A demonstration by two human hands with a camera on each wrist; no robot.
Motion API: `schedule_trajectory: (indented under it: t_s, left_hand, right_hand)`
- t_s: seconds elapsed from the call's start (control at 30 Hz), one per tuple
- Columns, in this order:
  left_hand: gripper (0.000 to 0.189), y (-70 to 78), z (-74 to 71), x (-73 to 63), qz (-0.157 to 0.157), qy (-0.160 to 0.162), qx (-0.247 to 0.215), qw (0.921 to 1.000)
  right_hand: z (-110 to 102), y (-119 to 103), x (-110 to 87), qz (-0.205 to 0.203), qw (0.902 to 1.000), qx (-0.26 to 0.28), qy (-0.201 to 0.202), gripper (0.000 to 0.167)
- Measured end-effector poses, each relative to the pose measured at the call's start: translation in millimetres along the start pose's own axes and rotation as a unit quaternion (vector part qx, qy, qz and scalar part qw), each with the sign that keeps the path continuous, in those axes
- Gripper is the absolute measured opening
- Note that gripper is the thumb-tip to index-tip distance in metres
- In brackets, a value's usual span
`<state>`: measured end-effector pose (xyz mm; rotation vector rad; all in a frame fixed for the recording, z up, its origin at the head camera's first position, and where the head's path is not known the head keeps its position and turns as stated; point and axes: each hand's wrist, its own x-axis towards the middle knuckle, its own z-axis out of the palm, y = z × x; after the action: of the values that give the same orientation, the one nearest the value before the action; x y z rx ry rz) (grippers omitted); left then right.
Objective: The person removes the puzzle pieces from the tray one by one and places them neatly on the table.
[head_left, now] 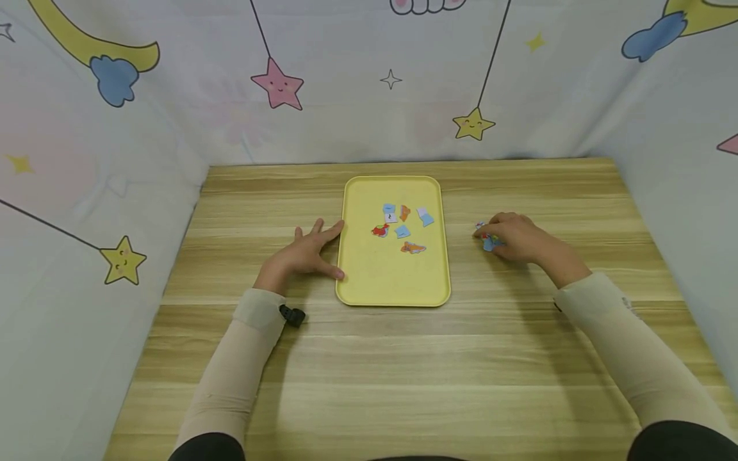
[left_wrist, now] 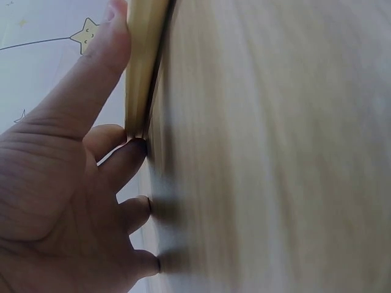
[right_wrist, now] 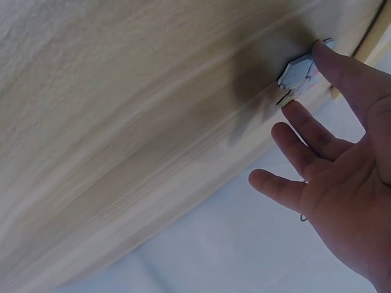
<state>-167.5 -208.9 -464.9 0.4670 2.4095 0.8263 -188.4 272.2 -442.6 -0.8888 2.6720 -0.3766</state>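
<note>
My left hand (head_left: 301, 253) spreads its fingers at the left side of a yellow tray (head_left: 392, 288), with thumb and index fingertip right at the rim. In the left wrist view, its other fingertips rest on the table beside the tray's wall (left_wrist: 140, 67). To the right of the tray, my right hand (head_left: 516, 237) pinches a small cluster of colourful puzzle pieces (head_left: 490, 242) between thumb and index finger, close over the table. The right wrist view shows the pale piece (right_wrist: 297, 73) between those fingertips, the other fingers extended. Part of the cluster is hidden under the hand.
Several small flat puzzle pieces lie scattered in the tray: a red one (head_left: 380, 230), an orange one (head_left: 412, 248), a blue one (head_left: 402, 232) and others. The wooden table (head_left: 403, 371) meets white patterned cloth (head_left: 346, 115) at the back and sides.
</note>
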Motion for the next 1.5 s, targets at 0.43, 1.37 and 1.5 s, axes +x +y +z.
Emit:
schedule_trajectory:
  t_s: [0.43, 1.37, 1.5]
  left_hand:
    - [0.127, -0.2, 0.0, 0.1, 0.000, 0.002, -0.002, 1.0000]
    - [0.127, -1.9, -0.1, 0.6, 0.011, -0.001, 0.009, 0.9999]
    - [0.126, -1.8, 0.1, 0.3, 0.008, 0.000, 0.009, 0.9999]
  right_hand:
    - [-0.1, -2.6, -1.0, -0.008, 1.0000, -0.001, -0.002, 0.039]
    - [-1.3, -7.6, -0.7, -0.005, 0.9998, 0.019, -0.006, 0.036]
    - [-3.0, -9.7, 0.7, -0.004, 0.9998, 0.018, -0.008, 0.041]
